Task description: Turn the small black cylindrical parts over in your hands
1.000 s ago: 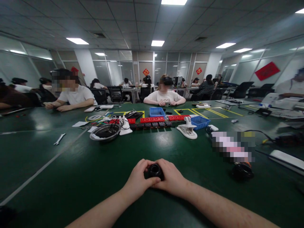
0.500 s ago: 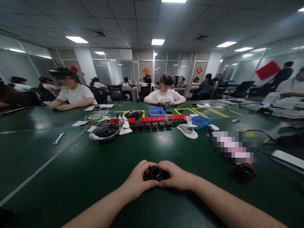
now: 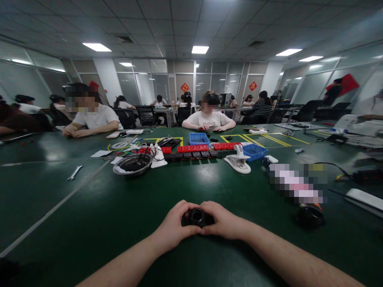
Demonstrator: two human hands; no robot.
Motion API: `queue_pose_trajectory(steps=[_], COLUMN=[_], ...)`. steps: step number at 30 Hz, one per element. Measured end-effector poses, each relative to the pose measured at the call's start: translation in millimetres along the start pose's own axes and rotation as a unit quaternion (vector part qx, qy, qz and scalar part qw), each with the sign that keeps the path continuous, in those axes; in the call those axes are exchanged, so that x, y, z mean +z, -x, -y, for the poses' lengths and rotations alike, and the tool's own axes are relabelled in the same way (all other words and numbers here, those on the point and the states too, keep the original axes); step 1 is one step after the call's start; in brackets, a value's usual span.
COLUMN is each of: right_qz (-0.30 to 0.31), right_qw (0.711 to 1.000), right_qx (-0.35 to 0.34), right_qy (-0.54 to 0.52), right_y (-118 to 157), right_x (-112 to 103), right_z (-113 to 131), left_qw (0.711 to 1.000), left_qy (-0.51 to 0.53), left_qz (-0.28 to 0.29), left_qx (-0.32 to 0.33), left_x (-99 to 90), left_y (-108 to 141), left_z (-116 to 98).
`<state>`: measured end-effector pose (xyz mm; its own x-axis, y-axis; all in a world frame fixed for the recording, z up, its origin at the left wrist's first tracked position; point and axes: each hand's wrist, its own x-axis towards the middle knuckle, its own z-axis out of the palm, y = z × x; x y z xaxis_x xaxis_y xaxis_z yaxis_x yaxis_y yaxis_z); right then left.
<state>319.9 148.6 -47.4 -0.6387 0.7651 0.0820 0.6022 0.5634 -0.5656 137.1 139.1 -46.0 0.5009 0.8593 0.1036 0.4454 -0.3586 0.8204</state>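
Note:
Between my two hands, close to the green tabletop, is a black object with a round, ring-like opening (image 3: 198, 216) facing up toward me. My left hand (image 3: 174, 226) curls around its left side, with thumb in front and fingers behind. On the other side my right hand (image 3: 222, 223) wraps it the same way. The fingertips and thumbs of both hands meet around the object. Its sides and underside are mostly hidden, so I cannot tell its exact kind.
Ahead lie red-and-black socket strips (image 3: 192, 148), a metal bowl (image 3: 133, 164), a white clamp (image 3: 238, 160) and blue trays (image 3: 253, 151). A wrench (image 3: 75, 172) rests at left. At right is a black coil (image 3: 311, 215). A person (image 3: 208, 113) sits opposite.
Both hands keep the same hold on the black object. The view has shifted very slightly. A standing person at the far right has moved left.

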Motion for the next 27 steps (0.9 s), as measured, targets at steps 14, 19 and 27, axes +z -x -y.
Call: queue_pose_trajectory(steps=[14, 19, 27], right_qz=[-0.097, -0.101, -0.019], right_qw=[0.965, 0.986, 1.0], right_qx=[0.156, 0.08, -0.001], right_qy=[0.185, 0.109, -0.005], right_y=[-2.3, 1.6, 0.8], right_x=[23.1, 18.2, 5.0], right_z=[21.7, 16.6, -0.6], left_qw=[0.99, 0.998, 1.0], left_qy=[-0.034, -0.011, 0.006], left_qz=[-0.123, -0.063, 0.004], left_qx=[-0.06, -0.019, -0.005], left_x=[17.4, 9.6, 0.6], left_y=[0.4, 0.5, 1.2], left_z=[-0.1, -0.4, -2.4])
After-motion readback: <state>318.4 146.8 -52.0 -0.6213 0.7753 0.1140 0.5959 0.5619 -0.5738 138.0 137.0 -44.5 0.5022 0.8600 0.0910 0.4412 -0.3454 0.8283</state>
